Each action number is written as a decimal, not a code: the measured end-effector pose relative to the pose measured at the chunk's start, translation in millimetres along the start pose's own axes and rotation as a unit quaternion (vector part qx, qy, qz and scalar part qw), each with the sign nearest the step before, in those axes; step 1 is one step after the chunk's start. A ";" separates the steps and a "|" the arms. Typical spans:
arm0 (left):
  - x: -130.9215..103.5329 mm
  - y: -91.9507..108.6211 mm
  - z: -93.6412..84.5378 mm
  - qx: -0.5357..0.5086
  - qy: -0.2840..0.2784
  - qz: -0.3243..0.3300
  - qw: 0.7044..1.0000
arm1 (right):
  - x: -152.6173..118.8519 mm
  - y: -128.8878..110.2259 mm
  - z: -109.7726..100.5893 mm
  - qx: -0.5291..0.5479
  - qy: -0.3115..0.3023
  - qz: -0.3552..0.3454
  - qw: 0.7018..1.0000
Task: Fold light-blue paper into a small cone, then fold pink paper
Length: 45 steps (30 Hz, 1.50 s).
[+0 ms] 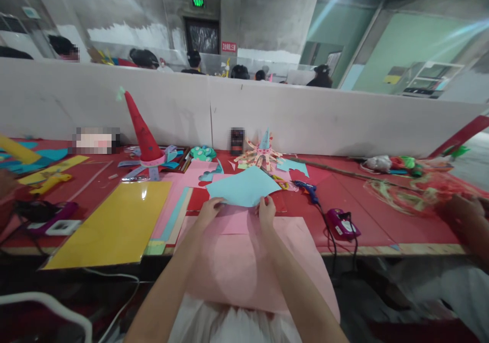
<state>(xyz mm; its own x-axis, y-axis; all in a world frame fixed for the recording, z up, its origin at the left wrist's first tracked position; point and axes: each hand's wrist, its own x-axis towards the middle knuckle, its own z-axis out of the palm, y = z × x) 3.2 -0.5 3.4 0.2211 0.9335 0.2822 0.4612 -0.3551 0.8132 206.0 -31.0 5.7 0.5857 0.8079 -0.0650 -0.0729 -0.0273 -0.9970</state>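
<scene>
A light blue sheet of paper [244, 186] is held up between my two hands. My left hand [211, 211] is closed on its lower left edge, and my right hand [266, 211] pinches its lower right edge. Beneath them a large pink sheet [244, 266] hangs over the table's front edge toward my lap. To the left lie a yellow sheet [114, 223] and a stack of coloured papers [176, 215]. Behind the blue sheet stands a small blue cone with patterned strips [264, 147].
A red cone hat [143, 131] stands at the back left. Right of my hands are a blue glue gun [308, 189] and a purple power strip [343, 224] with cables. Other people's hands are at both sides, the right one [464, 213] by tangled netting [405, 190].
</scene>
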 end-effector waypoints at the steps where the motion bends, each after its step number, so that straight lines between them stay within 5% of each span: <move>1: -0.3 -0.4 0.0 -0.011 -0.001 -0.009 1.000 | -0.3 -0.6 -0.4 0.002 0.000 -0.004 1.000; 14: 0.6 10.3 -10.5 -0.062 0.045 -0.053 0.996 | 5.9 2.8 -6.5 0.144 0.032 0.014 0.989; 21: 1.2 9.4 -12.2 -0.003 0.153 -0.051 0.987 | 6.3 0.5 -13.2 0.248 -0.050 0.025 0.967; 29: 2.5 0.6 -11.1 -0.082 0.090 -0.045 0.992 | 17.7 2.9 -21.8 0.318 -0.143 0.073 0.935; 38: 1.7 1.5 -7.8 -0.091 0.064 -0.049 0.993 | 12.8 -9.1 -12.8 0.316 -0.175 0.127 0.924; 45: 1.8 -1.2 -5.6 -0.042 0.049 -0.014 0.998 | 3.4 2.1 0.4 0.238 -0.204 0.040 0.949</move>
<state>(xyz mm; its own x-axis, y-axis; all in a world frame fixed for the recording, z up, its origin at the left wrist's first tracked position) -1.8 1.9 5.8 0.1224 0.9446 0.3045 0.3908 -0.3279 0.8601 207.6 -28.1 3.5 0.2082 0.9778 -0.0212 -0.5182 0.0919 -0.8503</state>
